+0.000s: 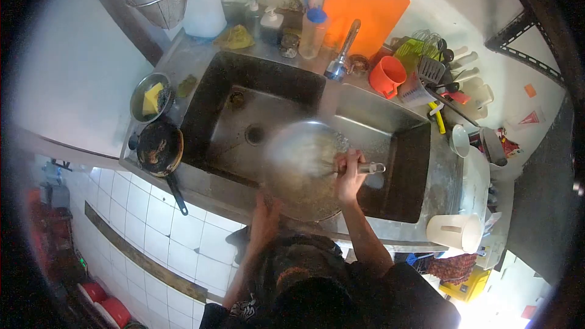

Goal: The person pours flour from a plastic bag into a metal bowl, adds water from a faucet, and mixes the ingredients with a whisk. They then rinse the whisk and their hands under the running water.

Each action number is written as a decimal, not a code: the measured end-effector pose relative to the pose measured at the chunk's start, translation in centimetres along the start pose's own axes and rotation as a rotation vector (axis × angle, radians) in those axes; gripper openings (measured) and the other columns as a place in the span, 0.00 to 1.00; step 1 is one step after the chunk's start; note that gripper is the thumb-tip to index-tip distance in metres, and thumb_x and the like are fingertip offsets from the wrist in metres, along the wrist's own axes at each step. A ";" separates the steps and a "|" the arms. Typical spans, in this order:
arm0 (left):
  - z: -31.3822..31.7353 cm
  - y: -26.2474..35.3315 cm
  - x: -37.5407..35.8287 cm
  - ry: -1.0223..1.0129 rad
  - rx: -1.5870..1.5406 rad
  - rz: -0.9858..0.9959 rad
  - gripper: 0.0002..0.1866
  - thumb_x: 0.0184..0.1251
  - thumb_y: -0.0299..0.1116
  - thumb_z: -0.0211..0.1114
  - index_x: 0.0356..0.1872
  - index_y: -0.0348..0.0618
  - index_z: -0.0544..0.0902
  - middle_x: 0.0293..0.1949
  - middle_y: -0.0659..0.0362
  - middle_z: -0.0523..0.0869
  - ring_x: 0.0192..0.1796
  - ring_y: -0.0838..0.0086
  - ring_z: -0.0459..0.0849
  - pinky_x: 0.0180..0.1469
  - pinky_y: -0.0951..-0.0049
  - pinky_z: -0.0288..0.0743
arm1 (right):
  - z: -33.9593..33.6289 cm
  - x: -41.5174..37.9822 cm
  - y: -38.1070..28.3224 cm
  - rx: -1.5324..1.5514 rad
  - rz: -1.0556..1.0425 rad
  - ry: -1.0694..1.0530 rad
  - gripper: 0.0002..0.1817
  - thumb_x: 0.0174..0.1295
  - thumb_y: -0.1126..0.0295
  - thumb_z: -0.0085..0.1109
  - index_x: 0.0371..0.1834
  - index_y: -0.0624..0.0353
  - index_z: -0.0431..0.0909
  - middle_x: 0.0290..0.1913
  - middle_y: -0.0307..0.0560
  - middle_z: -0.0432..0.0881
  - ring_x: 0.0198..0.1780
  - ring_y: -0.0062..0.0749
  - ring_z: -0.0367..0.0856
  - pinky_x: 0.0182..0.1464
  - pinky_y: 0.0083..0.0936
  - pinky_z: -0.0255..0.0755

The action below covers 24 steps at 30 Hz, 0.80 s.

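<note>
Evidently, the right hand [348, 175] is wrapped around the steel handle of a wire whisk [370, 168], fingers curled shut on it, its butt end pointing right. The whisk's wires blur into a pale mixture inside a large mixing bowl [314, 210], which sits at the near side of the double sink, across the area between the left basin [225, 158] and the right basin [396, 192]; what it rests on is hidden. The left hand [266, 210] is at the bowl's near left rim, though I cannot tell whether it pinches the edge or only steadies it.

On the far side of the steel desk [207, 189], an orange cutting board [365, 9] leans against the wall behind the faucet [347, 52], with a blue-lidded bottle [314, 36] to its left and an orange-red mug [387, 77] near right. At the left end, a frying pan [159, 147] lies with its handle reaching past the near edge, just beside a metal bowl holding a yellow sponge [151, 99]. A cream-coloured container [454, 233] stands at the near right corner.
</note>
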<state>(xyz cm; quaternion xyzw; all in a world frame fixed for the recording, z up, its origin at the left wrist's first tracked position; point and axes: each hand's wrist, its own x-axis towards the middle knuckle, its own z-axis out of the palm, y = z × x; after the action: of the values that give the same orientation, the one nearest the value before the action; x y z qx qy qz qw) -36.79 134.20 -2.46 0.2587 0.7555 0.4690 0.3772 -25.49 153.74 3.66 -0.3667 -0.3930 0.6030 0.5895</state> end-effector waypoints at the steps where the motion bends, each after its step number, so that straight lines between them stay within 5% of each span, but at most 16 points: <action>1: 0.0 0.1 0.1 -0.014 0.001 0.004 0.34 0.68 0.42 0.53 0.67 0.32 0.54 0.59 0.33 0.70 0.61 0.46 0.71 0.61 0.58 0.65 | 0.2 -0.1 0.8 0.009 -0.021 -0.044 0.18 0.65 0.68 0.52 0.17 0.55 0.62 0.18 0.39 0.67 0.19 0.20 0.61 0.23 0.21 0.56; 2: 0.0 0.2 0.3 -0.027 0.003 0.011 0.34 0.69 0.42 0.52 0.67 0.32 0.53 0.59 0.32 0.70 0.62 0.44 0.70 0.61 0.58 0.64 | -0.7 0.5 1.7 0.012 -0.023 -0.049 0.18 0.65 0.68 0.52 0.17 0.55 0.62 0.18 0.39 0.67 0.19 0.20 0.61 0.23 0.21 0.56; 4: -0.3 -0.2 0.9 -0.039 -0.037 0.020 0.33 0.68 0.42 0.52 0.68 0.33 0.53 0.59 0.33 0.70 0.61 0.44 0.70 0.60 0.57 0.65 | -2.0 1.4 2.2 -0.121 0.312 -0.285 0.11 0.61 0.70 0.52 0.21 0.61 0.70 0.20 0.41 0.74 0.20 0.21 0.68 0.23 0.23 0.61; 5: -0.4 -0.4 0.9 -0.052 -0.080 0.020 0.33 0.68 0.42 0.52 0.68 0.35 0.53 0.59 0.34 0.71 0.61 0.44 0.71 0.60 0.57 0.65 | -1.9 2.1 1.7 -0.292 0.199 -0.223 0.11 0.61 0.70 0.51 0.22 0.62 0.71 0.20 0.41 0.74 0.20 0.22 0.68 0.23 0.22 0.61; 8: -0.6 1.7 0.0 0.037 0.129 0.125 0.32 0.68 0.40 0.52 0.68 0.37 0.55 0.55 0.36 0.75 0.57 0.46 0.74 0.58 0.59 0.67 | -0.5 2.9 1.5 -0.145 0.033 -0.061 0.17 0.63 0.70 0.51 0.16 0.54 0.62 0.16 0.37 0.65 0.17 0.20 0.58 0.22 0.22 0.53; 10: -0.7 3.3 0.0 0.017 0.113 0.027 0.31 0.68 0.39 0.52 0.67 0.37 0.56 0.53 0.37 0.75 0.56 0.47 0.75 0.57 0.59 0.67 | -1.4 2.9 3.4 -0.021 0.066 -0.046 0.16 0.63 0.71 0.50 0.16 0.53 0.62 0.16 0.37 0.64 0.17 0.19 0.57 0.21 0.22 0.52; 12: -0.7 3.8 0.5 -0.004 0.097 -0.066 0.30 0.67 0.38 0.52 0.66 0.36 0.57 0.51 0.37 0.76 0.54 0.49 0.76 0.57 0.60 0.67 | -2.0 3.1 3.7 -0.020 0.324 -0.217 0.16 0.63 0.72 0.49 0.17 0.53 0.61 0.17 0.36 0.64 0.17 0.19 0.56 0.21 0.22 0.52; 14: -0.9 3.7 0.6 -0.024 -0.065 0.059 0.28 0.66 0.37 0.52 0.64 0.34 0.59 0.48 0.38 0.77 0.51 0.52 0.78 0.54 0.61 0.68 | -1.0 3.8 2.4 -0.198 0.271 -0.132 0.15 0.63 0.74 0.48 0.17 0.53 0.61 0.17 0.36 0.63 0.16 0.19 0.56 0.21 0.23 0.53; 18: 0.1 0.5 1.9 0.056 0.019 0.234 0.26 0.65 0.35 0.53 0.61 0.35 0.61 0.47 0.39 0.78 0.50 0.52 0.79 0.51 0.60 0.70 | -0.9 4.4 3.9 -0.012 0.097 -0.092 0.09 0.60 0.72 0.50 0.22 0.57 0.69 0.16 0.36 0.67 0.16 0.19 0.62 0.19 0.20 0.58; 20: 0.1 1.7 2.1 0.080 0.079 0.194 0.25 0.65 0.33 0.52 0.62 0.37 0.61 0.45 0.40 0.80 0.47 0.52 0.81 0.48 0.61 0.72 | 0.7 4.1 1.0 -0.429 0.259 -0.278 0.09 0.60 0.71 0.50 0.23 0.57 0.69 0.18 0.37 0.68 0.17 0.19 0.63 0.20 0.20 0.59; 22: 0.1 2.8 1.7 0.052 0.040 0.110 0.25 0.65 0.33 0.52 0.62 0.38 0.61 0.44 0.40 0.80 0.45 0.52 0.81 0.47 0.61 0.73 | -0.3 5.4 3.3 -0.399 0.158 -0.230 0.08 0.60 0.71 0.51 0.23 0.56 0.69 0.18 0.36 0.69 0.18 0.20 0.65 0.21 0.21 0.60; 24: 0.0 3.4 1.4 0.027 0.001 0.023 0.25 0.66 0.34 0.52 0.62 0.38 0.60 0.43 0.40 0.80 0.44 0.51 0.82 0.45 0.61 0.73 | 0.3 5.5 4.4 -0.021 0.107 -0.030 0.07 0.59 0.71 0.53 0.24 0.56 0.70 0.17 0.36 0.69 0.17 0.21 0.65 0.21 0.20 0.61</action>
<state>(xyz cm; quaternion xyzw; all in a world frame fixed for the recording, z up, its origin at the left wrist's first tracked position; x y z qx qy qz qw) -37.51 136.65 0.12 0.2615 0.7576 0.4764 0.3615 -27.84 159.27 -0.06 -0.3842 -0.3879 0.6348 0.5468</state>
